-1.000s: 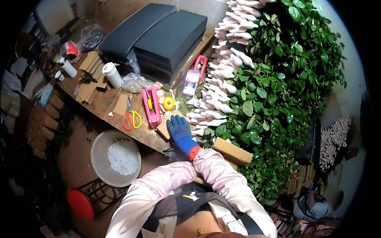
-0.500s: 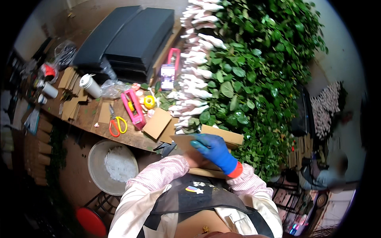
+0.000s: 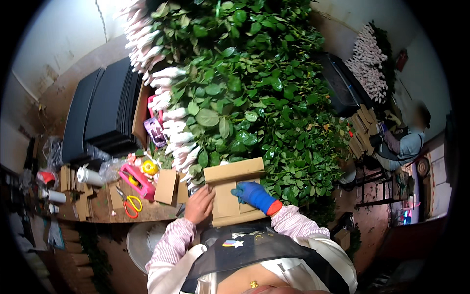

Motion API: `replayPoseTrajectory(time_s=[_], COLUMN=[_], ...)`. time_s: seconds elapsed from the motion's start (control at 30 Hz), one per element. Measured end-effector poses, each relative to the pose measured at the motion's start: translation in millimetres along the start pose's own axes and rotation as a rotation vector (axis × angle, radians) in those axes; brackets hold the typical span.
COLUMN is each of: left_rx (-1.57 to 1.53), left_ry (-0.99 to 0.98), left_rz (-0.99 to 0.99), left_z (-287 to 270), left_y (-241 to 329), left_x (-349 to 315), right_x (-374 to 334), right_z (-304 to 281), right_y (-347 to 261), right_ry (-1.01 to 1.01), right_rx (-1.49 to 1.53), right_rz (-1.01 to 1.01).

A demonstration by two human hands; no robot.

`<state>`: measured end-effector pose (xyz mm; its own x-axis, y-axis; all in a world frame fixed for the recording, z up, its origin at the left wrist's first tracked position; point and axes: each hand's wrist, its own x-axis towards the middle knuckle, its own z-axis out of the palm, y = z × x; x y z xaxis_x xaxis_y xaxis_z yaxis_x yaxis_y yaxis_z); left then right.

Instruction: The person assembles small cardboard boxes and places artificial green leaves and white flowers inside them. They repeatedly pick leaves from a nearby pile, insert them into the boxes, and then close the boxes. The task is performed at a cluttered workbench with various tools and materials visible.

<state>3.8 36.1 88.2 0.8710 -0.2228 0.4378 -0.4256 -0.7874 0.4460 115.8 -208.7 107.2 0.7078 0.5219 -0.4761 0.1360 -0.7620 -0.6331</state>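
Note:
Just in front of my body lies a folded cardboard wrap (image 3: pixel 234 171), its far and near edges turned up. Inside it, a flat cardboard sheet (image 3: pixel 225 202) lies between the flaps. My bare left hand (image 3: pixel 199 205) grips the wrap's left side, fingertips over the edge. My right hand (image 3: pixel 255 196), in a blue glove with an orange cuff, comes in from the right, with its bent fingers closed on the sheet's right edge. The undersides of both hands are hidden. Beyond the wrap rises a big heap of leafy green stems (image 3: pixel 254 93) with flower heads in white netting (image 3: pixel 176 125) along its left.
Left on the table (image 3: pixel 161 211) are scissors (image 3: pixel 130 202), a pink tape dispenser (image 3: pixel 138 181), yellow tape (image 3: pixel 150 167), loose cardboard (image 3: pixel 166 186), a white bottle (image 3: pixel 90 176) and black sheet stacks (image 3: pixel 110 108). Below stands a bin (image 3: pixel 142 245). A person (image 3: pixel 409 142) sits at the right.
The cardboard sheet, held up between both hands before, now lies down in the wrap. My left hand has come out to the wrap's left side. The view has turned toward the right.

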Motion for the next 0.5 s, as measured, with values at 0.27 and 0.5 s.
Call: replayPoseTrajectory(time_s=[0.27, 0.5], left_rx=[-0.117, -0.111], left_ry=[-0.209, -0.244], left_rz=[-0.127, -0.192], left_z=[-7.5, -12.9], left_y=[53.1, 60.2], left_x=[33.8, 40.4], right_x=[-14.5, 51.7], right_z=[-31.0, -169.1], right_y=[-26.3, -56.6], right_ry=[-0.034, 0.983], right_rx=[-0.541, -0.554], right_rz=[-0.321, -0.594])
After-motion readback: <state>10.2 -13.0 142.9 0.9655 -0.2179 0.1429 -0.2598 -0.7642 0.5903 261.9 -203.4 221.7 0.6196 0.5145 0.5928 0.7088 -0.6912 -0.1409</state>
